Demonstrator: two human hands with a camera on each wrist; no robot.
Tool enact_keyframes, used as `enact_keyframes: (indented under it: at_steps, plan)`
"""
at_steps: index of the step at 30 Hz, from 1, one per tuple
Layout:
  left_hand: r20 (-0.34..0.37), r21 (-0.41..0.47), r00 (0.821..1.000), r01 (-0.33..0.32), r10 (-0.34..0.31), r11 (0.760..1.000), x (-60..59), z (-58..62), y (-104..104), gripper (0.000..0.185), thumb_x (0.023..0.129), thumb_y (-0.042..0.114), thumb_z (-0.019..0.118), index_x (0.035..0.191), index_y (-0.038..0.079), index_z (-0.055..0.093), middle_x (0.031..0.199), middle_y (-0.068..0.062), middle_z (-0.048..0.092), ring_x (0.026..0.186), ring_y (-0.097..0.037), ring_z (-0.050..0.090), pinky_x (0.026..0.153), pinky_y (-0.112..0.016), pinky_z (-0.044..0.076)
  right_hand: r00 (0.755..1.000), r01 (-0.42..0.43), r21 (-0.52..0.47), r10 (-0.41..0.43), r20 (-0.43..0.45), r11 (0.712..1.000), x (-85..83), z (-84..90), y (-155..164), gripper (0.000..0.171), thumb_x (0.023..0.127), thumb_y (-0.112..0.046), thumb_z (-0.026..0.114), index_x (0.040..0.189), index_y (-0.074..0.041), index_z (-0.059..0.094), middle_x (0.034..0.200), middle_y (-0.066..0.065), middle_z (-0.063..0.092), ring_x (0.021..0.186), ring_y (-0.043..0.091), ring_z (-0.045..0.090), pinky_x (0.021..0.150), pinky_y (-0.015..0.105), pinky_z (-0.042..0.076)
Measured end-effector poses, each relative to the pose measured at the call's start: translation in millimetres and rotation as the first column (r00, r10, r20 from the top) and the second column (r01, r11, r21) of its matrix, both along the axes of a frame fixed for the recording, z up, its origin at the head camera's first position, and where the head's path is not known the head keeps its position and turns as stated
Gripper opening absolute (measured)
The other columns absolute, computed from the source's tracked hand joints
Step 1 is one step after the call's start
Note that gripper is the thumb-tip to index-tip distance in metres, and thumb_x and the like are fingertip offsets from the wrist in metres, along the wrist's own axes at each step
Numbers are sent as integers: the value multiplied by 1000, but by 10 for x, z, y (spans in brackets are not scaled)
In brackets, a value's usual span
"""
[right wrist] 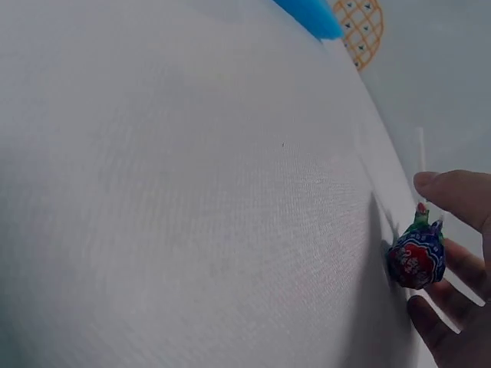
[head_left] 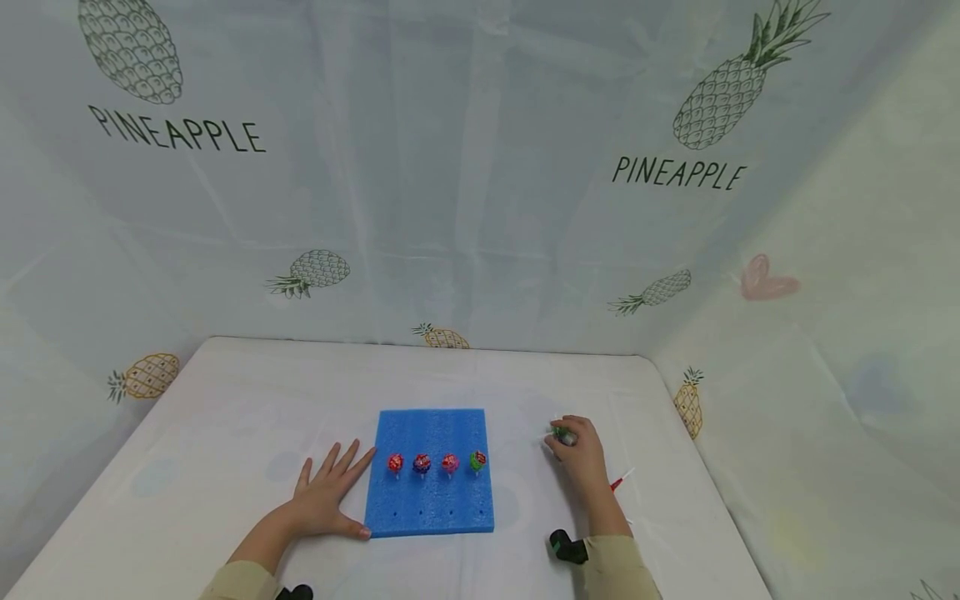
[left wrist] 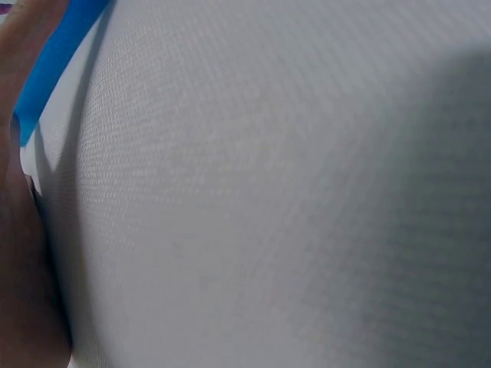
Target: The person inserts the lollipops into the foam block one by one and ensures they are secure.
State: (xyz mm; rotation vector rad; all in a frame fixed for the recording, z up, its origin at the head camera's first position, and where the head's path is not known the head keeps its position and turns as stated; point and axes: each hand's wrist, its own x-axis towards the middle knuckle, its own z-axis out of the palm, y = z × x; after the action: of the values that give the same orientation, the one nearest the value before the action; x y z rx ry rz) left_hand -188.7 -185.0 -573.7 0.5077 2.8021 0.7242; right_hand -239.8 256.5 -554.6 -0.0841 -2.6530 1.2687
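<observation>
Four lollipops in the foam, a fifth in the right hand

Four lollipops stand in a row across the blue foam block [head_left: 431, 471], just below the middle of the head view: three red ones [head_left: 395, 462] [head_left: 422, 463] [head_left: 449, 462] and a green one [head_left: 477, 459] at the right end. Small empty holes show in the foam in front of them. The block lies on the counter [head_left: 225, 433], which is covered with a white cloth.

The left hand [head_left: 326, 496] lies flat on the cloth at the lower left of the block, fingers straight and spread, grip released; its thumb and fingertips touch the block's left edge. The left wrist view shows only cloth, the edge of that hand and a strip of blue foam [left wrist: 54, 54] at the upper left.

The right hand [head_left: 581, 454] sits right of the block, its grip grasping a wrapped lollipop [right wrist: 416, 257] between thumb and fingers, low at the cloth. In the right wrist view the wrapper is red and blue with a green twist on top. Another red lollipop [head_left: 619, 480] lies on the cloth just right of that wrist.

Pineapple-printed sheets [head_left: 480, 167] hang behind and beside the counter.
</observation>
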Motion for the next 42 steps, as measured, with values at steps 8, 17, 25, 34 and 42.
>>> enact_keyframes:
  at_steps: [8, 17, 25, 34, 42]
  plan:
    - [-9, 35, 999, 35, -35, 999, 34, 48, -22, 122, 55, 75, 76, 155, 24, 27, 159, -23, 15, 142, -51, -3, 99, -72, -20, 999, -25, 14, 24, 40, 1000, -29, -25, 10, 28, 82, -8, 77, 109, -2, 71, 121, 18, 56, 117, 39, 51, 100, 53, 39]
    - [-1, -4, 1000, 8, -8, 1000, 13, -3, -5, 124, 52, 77, 75, 154, 23, 28, 160, -21, 14, 143, -50, -2, 101, -70, -19, 998, -27, 37, 25, 56, 999, -28, -11, -5, 24, 83, -8, 76, 107, -7, 73, 117, 12, 59, 92, 24, 56, 78, 38, 48]
    - [13, 6, 1000, 6, -6, 1000, 18, 39, 2, 125, 52, 77, 76, 154, 23, 27, 160, -21, 14, 143, -49, -3, 100, -70, -20, 999, -10, -11, 10, 44, 1000, -28, -21, -14, 21, 84, -5, 75, 104, -5, 72, 117, 12, 58, 100, 27, 57, 81, 40, 50]
    - [-10, 7, 1000, -5, 5, 1000, 6, -45, 0, 124, 52, 76, 77, 153, 25, 27, 160, -20, 15, 143, -49, -2, 100, -61, -26, 1000, 27, -45, -27, 1, 999, -34, -2, -39, 20, 82, -2, 75, 102, -3, 70, 114, 10, 59, 92, 23, 58, 71, 27, 51]
    - [-18, -4, 1000, -3, 3, 1000, -5, -86, -17, 125, 52, 77, 76, 154, 28, 25, 161, -18, 14, 144, -48, -3, 100, -59, -27, 995, 38, -36, -41, -90, 999, -36, 72, -25, 23, 84, 0, 72, 107, 1, 71, 121, 9, 58, 94, 24, 60, 76, 33, 52]
